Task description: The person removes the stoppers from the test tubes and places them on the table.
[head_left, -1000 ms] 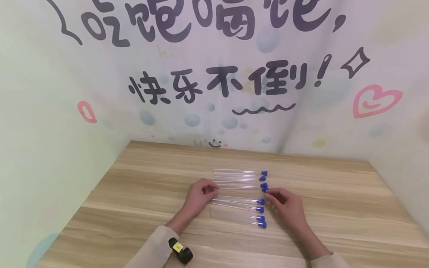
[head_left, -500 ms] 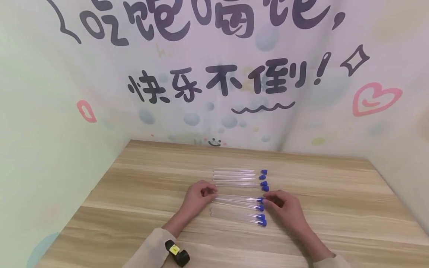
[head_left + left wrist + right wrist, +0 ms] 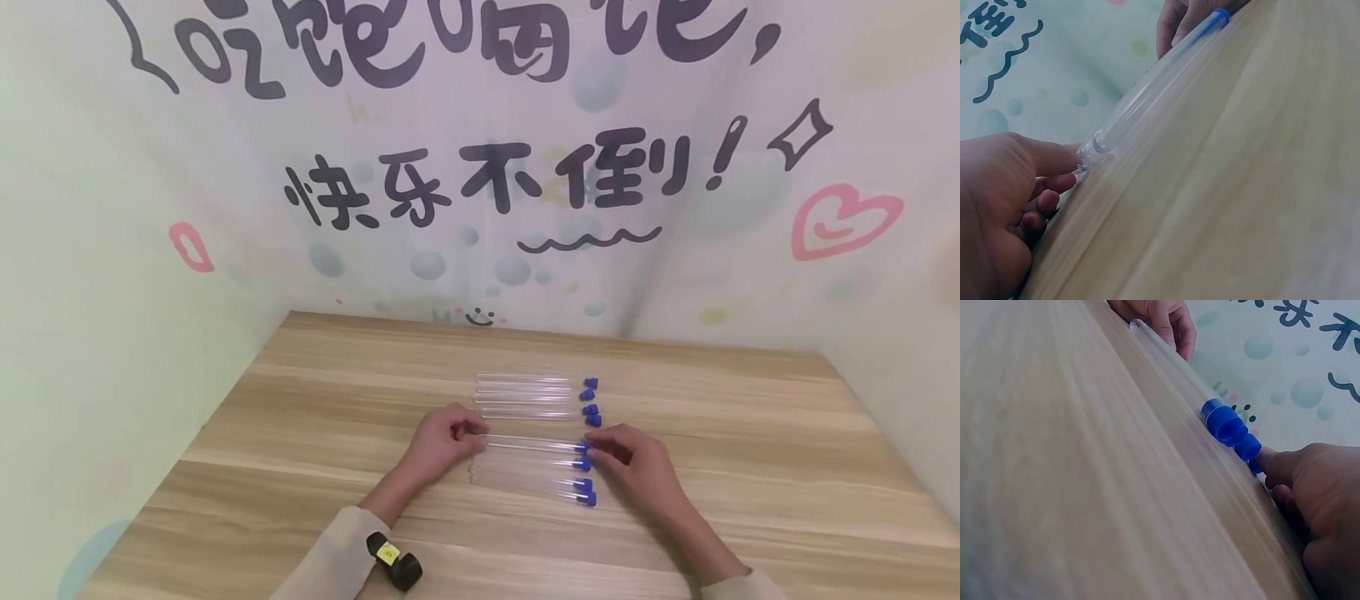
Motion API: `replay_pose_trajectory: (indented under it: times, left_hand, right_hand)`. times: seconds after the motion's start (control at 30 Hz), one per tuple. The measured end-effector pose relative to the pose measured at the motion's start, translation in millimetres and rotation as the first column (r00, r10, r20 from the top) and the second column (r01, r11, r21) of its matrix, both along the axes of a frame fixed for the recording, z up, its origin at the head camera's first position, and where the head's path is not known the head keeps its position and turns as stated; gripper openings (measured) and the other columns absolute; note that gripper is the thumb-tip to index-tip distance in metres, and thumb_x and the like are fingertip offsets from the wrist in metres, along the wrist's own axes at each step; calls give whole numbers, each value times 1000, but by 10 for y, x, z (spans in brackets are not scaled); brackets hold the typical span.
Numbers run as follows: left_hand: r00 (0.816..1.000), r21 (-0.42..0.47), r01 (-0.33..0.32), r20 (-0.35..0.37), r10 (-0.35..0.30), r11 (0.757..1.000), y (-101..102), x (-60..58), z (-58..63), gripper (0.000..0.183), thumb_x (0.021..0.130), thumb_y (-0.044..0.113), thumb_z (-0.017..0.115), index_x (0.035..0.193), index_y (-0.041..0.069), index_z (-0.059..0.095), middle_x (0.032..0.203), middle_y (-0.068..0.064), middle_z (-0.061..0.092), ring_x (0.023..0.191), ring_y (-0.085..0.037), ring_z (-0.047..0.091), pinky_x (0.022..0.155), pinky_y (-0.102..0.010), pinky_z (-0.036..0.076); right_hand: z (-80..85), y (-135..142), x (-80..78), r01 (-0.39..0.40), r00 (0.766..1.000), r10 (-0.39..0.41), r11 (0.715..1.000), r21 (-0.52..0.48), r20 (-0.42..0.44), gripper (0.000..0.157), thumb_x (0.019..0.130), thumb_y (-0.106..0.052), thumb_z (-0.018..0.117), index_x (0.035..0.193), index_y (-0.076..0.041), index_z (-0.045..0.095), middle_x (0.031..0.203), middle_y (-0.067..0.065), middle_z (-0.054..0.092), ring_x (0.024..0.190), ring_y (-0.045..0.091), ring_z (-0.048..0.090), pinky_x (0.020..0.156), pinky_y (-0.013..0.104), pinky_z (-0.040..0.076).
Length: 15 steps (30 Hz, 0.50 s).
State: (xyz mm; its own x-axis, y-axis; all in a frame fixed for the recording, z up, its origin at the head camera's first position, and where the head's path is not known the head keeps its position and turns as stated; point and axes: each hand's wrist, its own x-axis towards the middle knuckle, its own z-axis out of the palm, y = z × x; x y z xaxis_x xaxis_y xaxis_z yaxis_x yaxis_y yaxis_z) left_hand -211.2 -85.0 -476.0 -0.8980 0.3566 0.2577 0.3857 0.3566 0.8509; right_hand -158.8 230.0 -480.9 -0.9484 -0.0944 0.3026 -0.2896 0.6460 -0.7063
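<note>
A capped tube is pinched by the left hand at nine o'clock and, at its blue cap, by the right hand at three.

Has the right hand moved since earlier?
Yes: the right hand has shifted slightly toward the near side, away from the back edge of the table.
</note>
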Motion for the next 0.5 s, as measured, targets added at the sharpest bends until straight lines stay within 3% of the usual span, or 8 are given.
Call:
replay_pose_trajectory:
  times: [0.2, 0.5]
  left_hand:
    - [1000, -34, 13, 0, -13, 999, 1, -6, 1, 18, 78, 8, 78, 95, 11, 74, 77, 5, 57, 66, -10, 47, 59, -23, 40]
    - [998, -87, 2, -69, -8, 996, 7, -12, -4, 15, 78, 9, 79, 92, 10, 74, 74, 3, 53, 63, -8, 44, 57, -23, 38]
  right_hand:
    - [3, -5, -5, -1, 1000, 1, 1000, 30, 11, 24, 80, -12, 77, 102, -19, 73, 81, -13, 62, 67, 8, 53, 58, 24, 45]
    - [25, -19, -16, 6, 1000, -8, 998, 63, 28, 23, 79, -11, 77, 101, -19, 73, 77, -12, 58, 65, 8, 50, 56, 23, 43]
